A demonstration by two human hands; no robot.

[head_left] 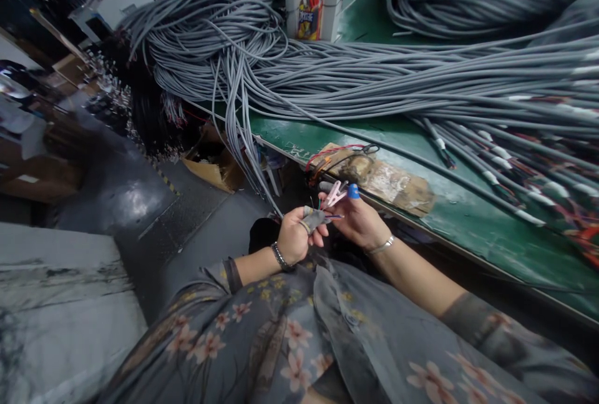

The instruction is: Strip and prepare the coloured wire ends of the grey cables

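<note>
My left hand [294,235] is closed around the end of a grey cable [314,219], with thin coloured wires sticking out toward the right. My right hand [358,220] is closed on a small pink tool [334,193] and meets those wire ends; one fingertip wears a blue cap [352,191]. Both hands hover over my lap, just in front of the green workbench [449,204]. A bracelet sits on each wrist.
Big bundles of grey cables [337,73] cover the bench and spill off its left end. A taped cardboard patch [388,179] with red and black wires lies by the bench edge. A can holding red scissors [309,17] stands at the back. Cardboard boxes [210,167] sit on the floor.
</note>
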